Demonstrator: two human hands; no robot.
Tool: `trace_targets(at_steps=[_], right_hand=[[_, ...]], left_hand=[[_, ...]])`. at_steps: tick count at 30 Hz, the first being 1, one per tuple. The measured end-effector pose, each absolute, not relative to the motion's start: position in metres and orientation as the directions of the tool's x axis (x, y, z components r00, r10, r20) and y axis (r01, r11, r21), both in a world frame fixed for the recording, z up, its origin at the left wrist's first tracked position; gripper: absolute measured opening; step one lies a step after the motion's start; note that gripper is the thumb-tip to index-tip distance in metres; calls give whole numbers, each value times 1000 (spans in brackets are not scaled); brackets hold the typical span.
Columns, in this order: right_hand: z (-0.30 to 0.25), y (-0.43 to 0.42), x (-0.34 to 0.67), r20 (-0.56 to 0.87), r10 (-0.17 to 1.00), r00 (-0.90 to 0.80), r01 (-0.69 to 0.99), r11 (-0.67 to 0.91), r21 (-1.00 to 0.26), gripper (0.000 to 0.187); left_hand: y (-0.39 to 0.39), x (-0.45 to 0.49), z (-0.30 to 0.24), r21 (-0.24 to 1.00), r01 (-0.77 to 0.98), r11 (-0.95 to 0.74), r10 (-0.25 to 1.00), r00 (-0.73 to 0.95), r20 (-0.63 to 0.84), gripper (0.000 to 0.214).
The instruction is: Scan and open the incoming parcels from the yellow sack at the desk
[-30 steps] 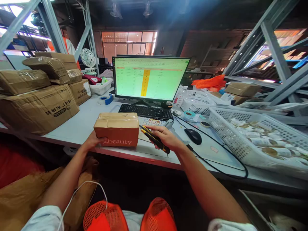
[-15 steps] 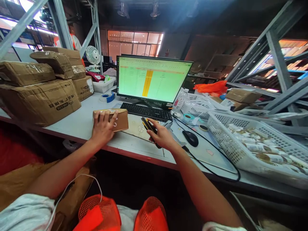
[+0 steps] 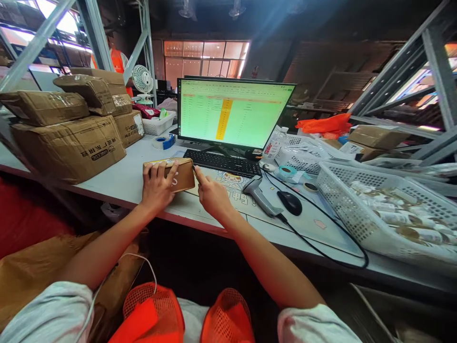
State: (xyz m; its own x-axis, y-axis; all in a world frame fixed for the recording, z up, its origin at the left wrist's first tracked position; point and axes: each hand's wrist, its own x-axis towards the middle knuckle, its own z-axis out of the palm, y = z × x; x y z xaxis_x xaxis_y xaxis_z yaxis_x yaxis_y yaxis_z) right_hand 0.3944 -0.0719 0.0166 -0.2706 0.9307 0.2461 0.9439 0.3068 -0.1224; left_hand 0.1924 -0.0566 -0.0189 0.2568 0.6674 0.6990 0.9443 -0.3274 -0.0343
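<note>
A small brown cardboard box (image 3: pixel 185 172) lies flat on the grey table (image 3: pixel 117 183) in front of the keyboard (image 3: pixel 224 163). My left hand (image 3: pixel 157 185) rests on top of the box, fingers spread over it and pressing it down. My right hand (image 3: pixel 211 193) is closed around a utility knife whose tip (image 3: pixel 194 170) touches the box's right end; most of the knife is hidden inside the fist.
A monitor (image 3: pixel 233 114) with a green spreadsheet stands behind. A barcode scanner (image 3: pixel 260 194), mouse (image 3: pixel 290 202) and cable lie to the right, beside a white basket (image 3: pixel 378 209) of rolls. Taped cartons (image 3: pixel 67 143) are stacked on the left. A tape dispenser (image 3: pixel 163 142) sits further back.
The box went from being held upright at the table edge to lying flat under my left hand. My right hand moved left with the knife to the box's right end.
</note>
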Motion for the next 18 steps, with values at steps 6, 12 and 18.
trace_targets(at_steps=[6, 12, 18], right_hand=[[12, -88, 390, 158, 951, -265, 956, 281, -85, 69], [-14, -101, 389, 6, 939, -345, 930, 343, -135, 67], [43, -98, 434, 363, 911, -197, 958, 258, -127, 63]], left_hand=[[-59, 189, -28, -5, 941, -339, 662, 242, 709, 86], [-54, 172, -7, 251, 933, -260, 631, -32, 775, 91], [-51, 149, 14, 424, 829, -366, 557, -170, 813, 109]])
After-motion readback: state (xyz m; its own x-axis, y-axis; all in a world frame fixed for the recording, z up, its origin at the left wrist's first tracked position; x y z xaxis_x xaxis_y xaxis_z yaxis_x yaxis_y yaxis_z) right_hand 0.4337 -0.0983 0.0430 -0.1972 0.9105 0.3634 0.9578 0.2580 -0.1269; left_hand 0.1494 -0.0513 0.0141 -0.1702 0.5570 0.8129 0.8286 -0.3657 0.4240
